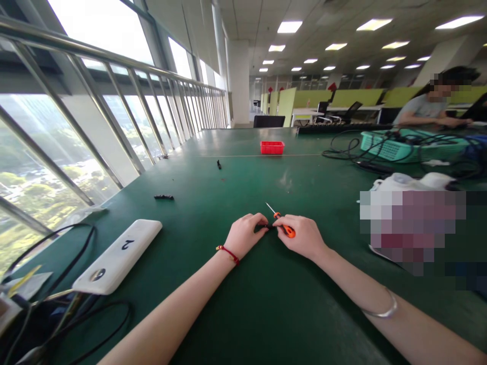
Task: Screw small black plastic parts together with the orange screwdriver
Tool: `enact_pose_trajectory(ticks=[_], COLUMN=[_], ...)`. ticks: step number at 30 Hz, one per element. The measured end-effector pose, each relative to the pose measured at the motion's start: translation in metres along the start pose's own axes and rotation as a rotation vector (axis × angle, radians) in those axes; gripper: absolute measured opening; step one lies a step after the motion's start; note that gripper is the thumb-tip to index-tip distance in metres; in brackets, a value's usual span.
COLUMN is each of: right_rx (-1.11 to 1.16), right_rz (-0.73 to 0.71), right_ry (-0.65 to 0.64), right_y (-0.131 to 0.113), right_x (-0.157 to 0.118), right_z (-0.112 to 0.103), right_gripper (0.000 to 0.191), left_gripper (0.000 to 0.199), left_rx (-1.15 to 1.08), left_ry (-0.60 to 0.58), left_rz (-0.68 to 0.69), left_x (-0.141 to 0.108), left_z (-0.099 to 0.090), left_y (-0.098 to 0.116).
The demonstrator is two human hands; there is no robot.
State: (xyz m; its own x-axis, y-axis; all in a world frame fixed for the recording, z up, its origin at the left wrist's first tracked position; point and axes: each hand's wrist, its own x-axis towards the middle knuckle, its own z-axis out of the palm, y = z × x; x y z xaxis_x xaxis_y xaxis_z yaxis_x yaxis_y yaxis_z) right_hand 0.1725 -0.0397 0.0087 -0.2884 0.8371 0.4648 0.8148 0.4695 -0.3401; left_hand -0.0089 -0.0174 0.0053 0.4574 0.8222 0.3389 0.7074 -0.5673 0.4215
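Note:
My left hand (246, 233) is closed, thumb and fingers pinching a small black part (268, 226) just above the green table (213, 314). The kind of that part is too small to tell. Wrapped in my right hand (302, 235) is a screwdriver (289, 231) with an orange and black handle, its thin metal shaft pointing up and to the left. The fingertips of my right hand also meet the right end of the black part. Farther off lie a black strip-like piece (164, 197) and a smaller black piece (219, 164).
A red plastic bin (272, 147) stands toward the back. On the left are a white slab marked 2 (120, 253) and black cables (91, 243). A teal basket (380, 147) with tangled cables and a partly blurred white bag (399, 181) occupy the right. Another person (418, 109) sits beyond.

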Motion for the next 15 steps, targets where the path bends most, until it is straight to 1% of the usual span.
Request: enact_pose_trajectory(ticks=[5,8,10,12,14,15], right_rx=[0.201,0.294,0.364,0.407,0.456,0.490], right_rz=[0.127,0.201,0.194,0.153,0.125,0.127], right_ry=[0.205,0.324,0.412,0.491,0.589,0.604], right_y=[-0.002,-0.002,-0.001,0.000,0.001,0.000], right_x=[0.000,0.002,0.008,0.018,0.032,0.040], right_z=[-0.002,-0.008,-0.017,-0.029,-0.044,-0.051], right_gripper=[0.026,0.021,0.016,0.009,0.009,0.011], left_gripper=[0.016,0.018,0.014,0.010,0.009,0.010], left_rx=[0.057,0.094,0.077,0.030,-0.038,-0.076], left_ry=[0.043,0.068,0.062,0.055,0.058,0.063], left_rz=[0.007,0.005,0.003,-0.004,-0.020,-0.032], left_x=[-0.001,-0.001,-0.001,0.001,0.002,0.003], left_z=[0.000,0.000,0.001,0.001,0.001,0.001], left_y=[0.002,0.002,0.001,-0.001,-0.004,-0.006])
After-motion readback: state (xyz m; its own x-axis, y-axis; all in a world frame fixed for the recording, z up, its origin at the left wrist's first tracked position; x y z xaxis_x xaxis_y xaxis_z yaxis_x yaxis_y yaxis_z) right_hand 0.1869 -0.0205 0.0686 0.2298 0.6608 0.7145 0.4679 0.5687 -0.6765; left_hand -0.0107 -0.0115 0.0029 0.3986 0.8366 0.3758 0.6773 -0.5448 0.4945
